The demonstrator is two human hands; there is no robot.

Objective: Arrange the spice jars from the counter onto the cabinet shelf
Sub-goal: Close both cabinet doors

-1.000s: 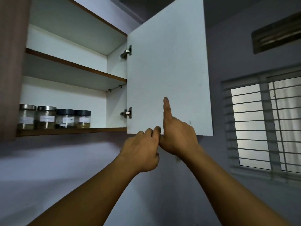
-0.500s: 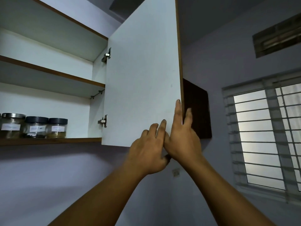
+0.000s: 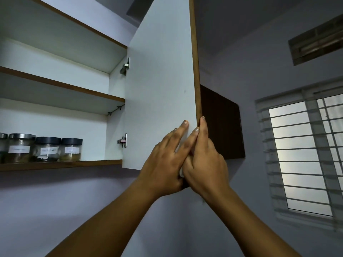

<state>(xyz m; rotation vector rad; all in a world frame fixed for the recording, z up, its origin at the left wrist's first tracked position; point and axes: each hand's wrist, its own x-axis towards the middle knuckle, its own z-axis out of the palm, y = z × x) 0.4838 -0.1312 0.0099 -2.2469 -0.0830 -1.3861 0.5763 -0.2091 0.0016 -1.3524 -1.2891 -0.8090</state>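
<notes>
Several labelled glass spice jars stand in a row at the left end of the lower cabinet shelf: a steel-lidded jar, then two dark-lidded jars. The white cabinet door stands out from the cabinet, its brown edge facing me. My left hand presses straight fingers against the door's inner face near its lower corner. My right hand pinches the door's free edge, thumb on the white face and index finger on the outer side. Neither hand holds a jar.
The upper shelf holds nothing that I can see. A dark brown cabinet hangs just behind the open door. A barred window is at the right and a wall vent above it. The counter is out of view.
The door has swung from nearly face-on to nearly edge-on. My right hand went from one finger pointing up the white face to pinching the door's edge. My left fingers straightened.
</notes>
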